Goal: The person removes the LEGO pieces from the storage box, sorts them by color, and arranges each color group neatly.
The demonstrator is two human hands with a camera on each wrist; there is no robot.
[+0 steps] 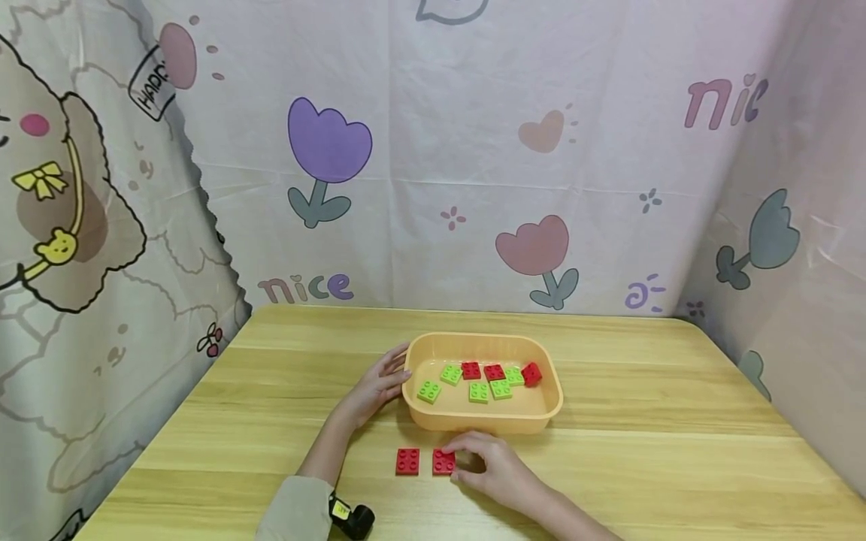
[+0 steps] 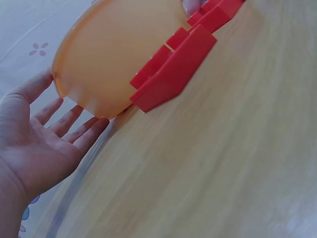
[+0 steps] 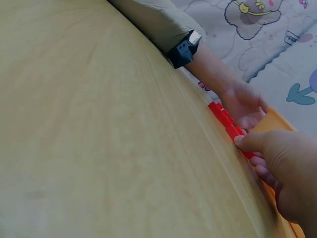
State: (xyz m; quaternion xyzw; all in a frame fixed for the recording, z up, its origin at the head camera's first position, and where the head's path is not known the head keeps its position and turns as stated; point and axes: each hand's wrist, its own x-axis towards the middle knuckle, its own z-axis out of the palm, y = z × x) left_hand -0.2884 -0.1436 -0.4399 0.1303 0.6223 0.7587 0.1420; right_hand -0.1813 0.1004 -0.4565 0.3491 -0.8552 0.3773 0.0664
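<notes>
Pinching the gripped red brick [image 1: 442,463], and that's my right hand [image 1: 497,467] at work: thumb at its near right corner, forefinger at its far edge, only the brick's own breadth between them! My other right fingers are partly hidden, so I can't tell how tightly they curl. The brick sits studs up, apparently flat on the wooden table [image 1: 643,451], just in front of the tray [image 1: 473,422]. Right beside it on the left, a narrow gap between, lies the other red brick [image 1: 407,462], studs up too and untouched.

Over to my left hand [image 1: 370,389]: wide open, fingers spread and nearly straight, tips and thumb against the left end of that peach-coloured tray, no brick in its grasp. Inside the tray it's a colourful scatter, five green bricks [image 1: 479,392] and three red bricks [image 1: 495,372], the rightmost red one tilted near the end wall! A black device [image 1: 353,520] sits at my left wrist, by the pale sleeve [image 1: 295,512], and behind everything hangs a flower-printed cloth [image 1: 433,150].
</notes>
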